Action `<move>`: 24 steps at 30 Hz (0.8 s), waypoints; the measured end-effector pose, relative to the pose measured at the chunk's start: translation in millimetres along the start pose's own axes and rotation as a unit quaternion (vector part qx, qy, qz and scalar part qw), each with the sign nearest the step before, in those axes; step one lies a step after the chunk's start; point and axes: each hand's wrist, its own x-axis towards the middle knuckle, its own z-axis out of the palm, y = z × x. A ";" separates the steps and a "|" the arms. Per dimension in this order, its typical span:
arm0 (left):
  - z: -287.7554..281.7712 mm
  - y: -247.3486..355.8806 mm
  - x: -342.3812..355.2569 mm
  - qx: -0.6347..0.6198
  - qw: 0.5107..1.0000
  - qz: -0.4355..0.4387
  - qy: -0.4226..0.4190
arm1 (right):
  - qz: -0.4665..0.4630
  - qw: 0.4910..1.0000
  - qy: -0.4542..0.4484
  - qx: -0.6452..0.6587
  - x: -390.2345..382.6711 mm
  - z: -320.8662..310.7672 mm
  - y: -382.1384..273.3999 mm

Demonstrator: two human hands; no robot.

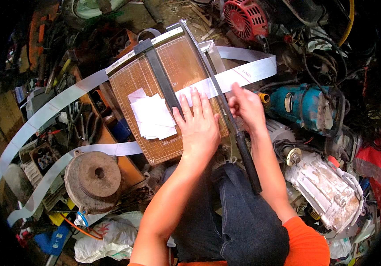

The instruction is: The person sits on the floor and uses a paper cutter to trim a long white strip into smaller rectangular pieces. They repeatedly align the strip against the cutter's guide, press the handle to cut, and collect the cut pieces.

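A paper cutter (190, 48) with a brown gridded board lies over my lap. My left hand (197, 122) rests flat on the board, fingers spread, fingertips on a long white printed strip (255, 73). That strip passes under the raised-looking blade arm and loops back on the right. The blade arm's black handle (248, 164) points toward me. Just right of the blade, my right hand (248, 108) is beside the strip's lower edge, fingers loosely bent and apart, gripping nothing visible. Left of the black guide bar (161, 77) sits a loose pile of cut white pieces (153, 117).
More of the pale strip (39, 115) curves out over the left side. A rusty round metal part (95, 173) lies at lower left. On the right are a teal motor (308, 106) and a worn white motor (326, 190). A red engine cover (246, 17) stands at the back.
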 end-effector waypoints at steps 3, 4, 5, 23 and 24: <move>4.0 0.2 0.7 0.031 1.000 -0.001 0.000 | -0.145 0.988 -0.049 -0.034 -18.9 -6.9 6.7; 4.5 0.9 1.3 0.038 0.999 -0.002 0.001 | -0.182 0.975 -0.074 -0.099 -23.7 -3.3 4.4; 4.5 0.2 1.0 0.049 0.999 -0.005 0.001 | -0.127 0.979 -0.132 -0.088 -20.9 -3.8 0.9; 3.5 -1.7 0.2 0.072 0.997 0.010 0.019 | -0.225 0.933 -0.054 -0.277 -49.3 -26.7 14.5; 3.9 -1.0 0.4 0.071 0.997 0.010 0.020 | -0.252 0.891 -0.047 -0.376 -52.5 -37.1 24.9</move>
